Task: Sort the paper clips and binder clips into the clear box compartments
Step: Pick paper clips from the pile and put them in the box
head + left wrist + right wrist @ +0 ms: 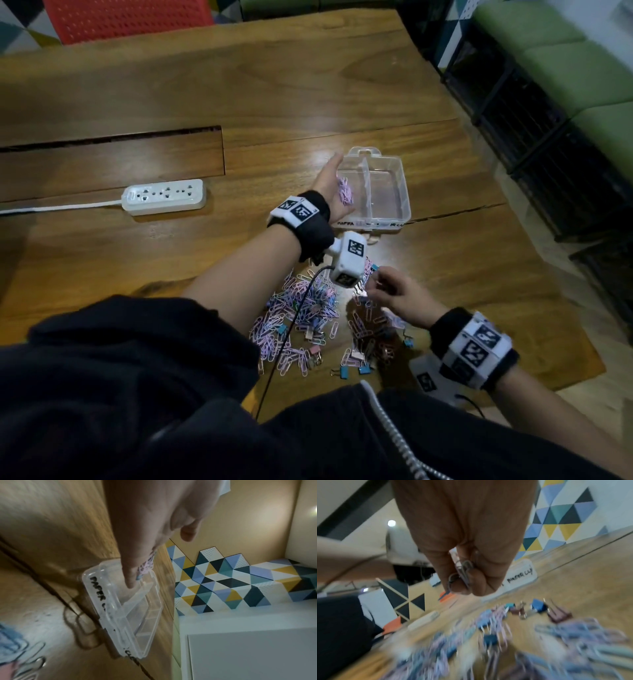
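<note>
Two compartments wait in the clear box (pixel 394 209), and both look still bare, so I judge the sorting has only begun. My left hand (pixel 330 186) is at the left edge of the box, fingers straight, palm turned toward the inside, with a small bunch of pink paper clips (pixel 345 192) lying against the palm above the left compartment. The black writing on the near wall of this side reads like "PAPER", so it is the correct place for them. I think this bunch is just about to be let go — the hand only needs to tilt a bit more so the clips slide off inside the wall and not over the rim.

My right hand (pixel 397 294) is low over the mixed pile (pixel 308 325) on the wooden table (pixel 171 85), fingers curled around a few more paper clips (pixel 462 570). Blue and pink binder clips (pixel 364 369) lie scattered in the same pile. The next move asks for care: the wire clips hook into each other — a tangled one may drag a binder clip along into the wrong side.
</note>
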Demonstrator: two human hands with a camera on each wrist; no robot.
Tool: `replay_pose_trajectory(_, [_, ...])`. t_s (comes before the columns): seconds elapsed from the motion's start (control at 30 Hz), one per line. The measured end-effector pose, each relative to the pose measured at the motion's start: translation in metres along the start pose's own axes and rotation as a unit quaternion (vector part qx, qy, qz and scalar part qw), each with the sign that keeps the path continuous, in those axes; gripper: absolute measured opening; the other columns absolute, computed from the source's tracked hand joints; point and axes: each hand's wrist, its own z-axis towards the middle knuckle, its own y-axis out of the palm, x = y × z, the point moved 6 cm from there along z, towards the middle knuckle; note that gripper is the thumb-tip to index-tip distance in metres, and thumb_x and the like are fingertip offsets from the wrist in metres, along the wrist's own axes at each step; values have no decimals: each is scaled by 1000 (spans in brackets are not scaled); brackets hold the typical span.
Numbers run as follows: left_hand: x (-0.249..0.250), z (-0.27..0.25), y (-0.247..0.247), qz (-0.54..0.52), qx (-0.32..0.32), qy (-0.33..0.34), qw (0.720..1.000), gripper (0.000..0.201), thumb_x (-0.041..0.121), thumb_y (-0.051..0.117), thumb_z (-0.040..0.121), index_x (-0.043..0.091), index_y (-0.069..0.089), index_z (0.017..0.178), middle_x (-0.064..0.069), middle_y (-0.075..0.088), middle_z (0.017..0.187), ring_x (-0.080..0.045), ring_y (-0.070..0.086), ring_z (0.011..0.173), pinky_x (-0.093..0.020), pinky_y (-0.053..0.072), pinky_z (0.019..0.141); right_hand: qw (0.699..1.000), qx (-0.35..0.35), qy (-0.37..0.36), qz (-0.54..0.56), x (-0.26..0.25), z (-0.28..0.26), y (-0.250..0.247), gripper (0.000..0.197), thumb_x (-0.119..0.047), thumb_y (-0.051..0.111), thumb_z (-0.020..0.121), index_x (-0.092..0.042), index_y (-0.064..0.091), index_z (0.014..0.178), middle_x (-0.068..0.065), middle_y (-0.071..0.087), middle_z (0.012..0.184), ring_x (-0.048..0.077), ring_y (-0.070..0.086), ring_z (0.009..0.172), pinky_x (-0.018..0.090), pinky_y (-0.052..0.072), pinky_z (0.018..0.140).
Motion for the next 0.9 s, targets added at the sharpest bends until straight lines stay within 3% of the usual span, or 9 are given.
replay_pose_trajectory(0.07, [2,4,2,32,-8,-2,999,84,56,39,89,10,2,149,-16,3,157,-32,11,144,-48,17,115,1000,14,-22,11,-12,2,-20,13,-7,50,89,-11,58,99,-3,53,77,6,48,68,19,42,62])
replay_pose_trajectory(0.2, [4,0,-5,158,41,3,987,55,31,48,92,8,33,139,-19,24,149,-36,27,136,-49,31,111,998,39,-20,53,-28,18,-55,19,-5,49,90,3,60,103,-1,48,67,7,39,57,9,33,44])
replay_pose_trajectory(0.27, [7,-7,-13,244,62,38,967,33,23,49,92,7,49,120,-17,44,132,-26,53,110,-37,48,95,997,56,-18,57,-35,34,-68,22,-9,50,89,7,60,100,-1,47,66,9,38,56,14,33,47])
replay_pose_trajectory(0.37, [6,-28,-29,441,80,109,887,23,13,48,93,4,55,112,-10,56,108,-11,52,75,-22,47,66,994,96,-29,42,-52,61,-78,18,-14,50,89,2,59,86,0,47,66,9,41,56,17,37,50])
replay_pose_trajectory(0.47, [-22,-45,-54,633,93,91,763,32,12,55,89,9,54,120,-3,56,118,-17,56,102,-25,46,87,989,144,-39,17,-65,96,-80,17,-15,48,91,-9,53,75,0,46,67,9,44,55,18,43,53])
replay_pose_trajectory(0.57, [-51,-53,-74,718,88,41,690,52,21,62,84,12,44,132,-9,46,132,-24,45,120,-32,42,101,986,160,-12,42,-70,126,-75,18,-18,48,91,-4,58,98,0,54,78,13,56,69,32,56,73])
replay_pose_trajectory(0.73, [-75,-59,-76,754,56,41,653,76,40,65,79,14,30,142,-8,32,142,-25,29,130,-38,32,107,993,83,41,73,-63,131,-56,41,-25,42,93,0,47,126,12,56,116,24,54,105,37,46,91])
replay_pose_trajectory(0.8, [-84,-60,-73,769,49,55,635,78,41,66,79,13,30,142,-7,31,143,-24,27,132,-37,30,108,992,108,27,66,-63,120,-59,40,-29,42,93,-5,51,123,14,52,129,28,50,117,43,42,100])
replay_pose_trajectory(0.9, [-94,-60,-69,784,44,86,613,75,37,67,78,13,33,141,-6,32,143,-23,28,130,-35,32,107,981,170,-21,86,-58,92,-68,27,-18,41,93,1,58,102,23,56,120,33,56,103,42,46,93])
